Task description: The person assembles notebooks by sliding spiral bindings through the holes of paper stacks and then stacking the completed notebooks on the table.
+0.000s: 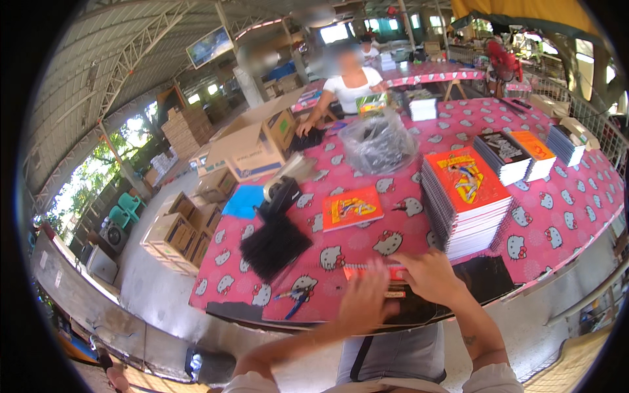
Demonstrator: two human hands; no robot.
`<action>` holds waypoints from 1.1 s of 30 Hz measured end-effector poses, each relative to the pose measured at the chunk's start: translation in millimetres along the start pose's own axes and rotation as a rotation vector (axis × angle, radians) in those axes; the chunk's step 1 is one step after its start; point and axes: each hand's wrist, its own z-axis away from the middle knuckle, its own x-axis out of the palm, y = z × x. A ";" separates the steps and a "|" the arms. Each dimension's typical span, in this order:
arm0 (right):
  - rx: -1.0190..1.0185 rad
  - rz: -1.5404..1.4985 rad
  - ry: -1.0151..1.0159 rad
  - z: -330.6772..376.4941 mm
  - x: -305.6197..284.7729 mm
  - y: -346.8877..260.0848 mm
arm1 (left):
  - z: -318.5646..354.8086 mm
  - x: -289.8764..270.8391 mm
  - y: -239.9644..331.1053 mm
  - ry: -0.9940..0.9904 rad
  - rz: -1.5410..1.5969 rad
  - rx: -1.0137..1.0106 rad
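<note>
An orange notebook (pixel 354 269) lies at the table's near edge, mostly covered by my hands. My left hand (pixel 372 295) is over its left part, its fingers smeared by motion. At the notebook's right side, my right hand (pixel 429 278) has its fingers bent onto the far edge and seems to grip it. Beneath is a dark board (pixel 481 281). Farther off, a single orange notebook (pixel 352 208) lies flat. To its right rises a tall stack of spiral-bound orange notebooks (pixel 465 196).
Left of my hands are a bundle of thin black strands (pixel 275 247), pens (pixel 298 302) and a black tape dispenser (pixel 283 195). A clear plastic bag (pixel 379 144) and a cardboard box (pixel 252 147) stand farther back. Smaller notebook stacks (pixel 508 157) line the right. Across the table works another person (pixel 347 88).
</note>
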 end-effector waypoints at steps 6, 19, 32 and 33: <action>0.068 -0.011 -0.016 4.0 -1.9 -1.0 | -0.1 -3.5 15.7 -0.047 0.031 -0.051; 0.523 -1.038 0.244 54.9 21.9 22.0 | -46.7 -23.1 2.9 0.001 -0.149 0.007; 0.390 -0.856 0.206 43.2 40.5 13.3 | -62.6 -32.5 3.9 0.009 -0.322 -0.165; 0.399 -0.868 0.204 43.4 38.8 14.0 | -79.7 -31.6 -25.5 0.134 -0.435 -0.142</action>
